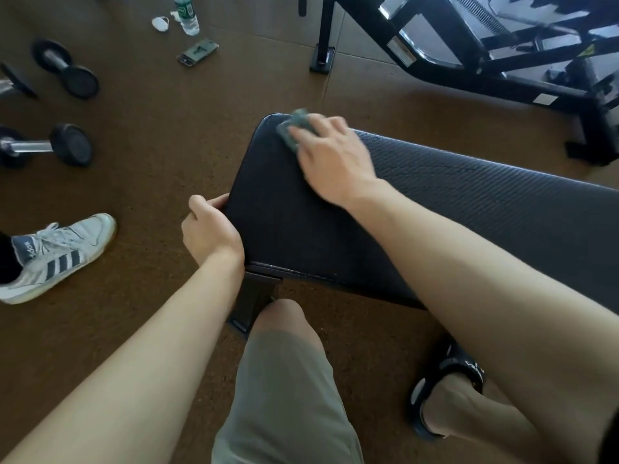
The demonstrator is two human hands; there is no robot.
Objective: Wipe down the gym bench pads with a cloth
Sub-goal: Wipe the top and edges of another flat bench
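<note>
My right hand (330,155) lies flat on the far corner of the black bench pad (435,209), fingers straight, pressing a small green cloth (294,127) against the vinyl. The cloth is blurred and mostly under my fingers; only its far and left edges show. My left hand (209,231) grips the near left end of the same pad, thumb on the top edge, fingers curled out of sight round the side. The two hands are apart, at opposite corners of the pad's end.

The pad is textured, running off to the right. Its dark support leg (251,304) stands on the brown floor (150,162) just below my left wrist. My knee in olive shorts (284,380) sits under it; my foot in a black slide sandal (445,376) is to the right.

On the floor to the left: three black dumbbells, one (65,68) far, one (47,145) nearer, a third cut by the frame edge. Another person's white striped sneaker (57,252) is at the left edge. Further off lie a phone (197,51), a plastic water bottle (186,13) and a small white object (160,23). A black machine frame (469,61) fills the upper right.
</note>
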